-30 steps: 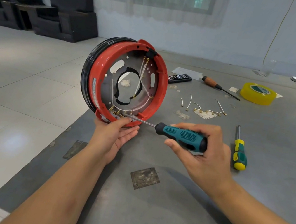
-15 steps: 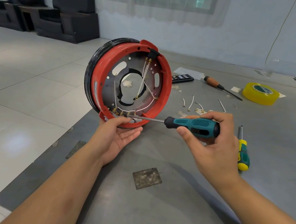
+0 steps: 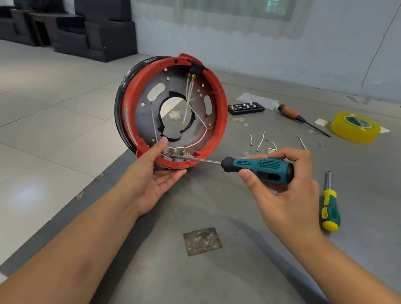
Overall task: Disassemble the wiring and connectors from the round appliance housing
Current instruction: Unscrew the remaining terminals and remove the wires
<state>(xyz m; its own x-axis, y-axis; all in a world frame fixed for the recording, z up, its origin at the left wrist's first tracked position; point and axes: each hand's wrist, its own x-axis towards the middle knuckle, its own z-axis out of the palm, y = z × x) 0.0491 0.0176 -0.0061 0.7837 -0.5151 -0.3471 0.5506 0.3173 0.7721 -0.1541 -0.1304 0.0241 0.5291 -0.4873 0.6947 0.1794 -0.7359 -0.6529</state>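
A round red and black housing (image 3: 221,118) stands on its edge at the table's left border, its open side facing me. White wires (image 3: 189,100) with brass connectors run across its grey inner plate to a terminal row (image 3: 175,153) at the bottom. My left hand (image 3: 158,171) cups the lower rim from below, thumb hooked inside beside the terminals. My right hand (image 3: 285,189) grips a teal-handled screwdriver (image 3: 257,168); its shaft lies level and the tip touches the terminal row.
Several removed wire pieces (image 3: 261,141) lie on the grey table (image 3: 240,276) behind my right hand. A yellow-green screwdriver (image 3: 330,206) lies to the right. Farther back are a wood-handled screwdriver (image 3: 297,116), a bit set (image 3: 245,107) and a yellow tape roll (image 3: 354,127). The table's edge drops to tiled floor at left.
My right hand has lifted the screwdriver to level, tip kept at the terminals. My left thumb has moved up inside the rim. The housing has stayed in place.
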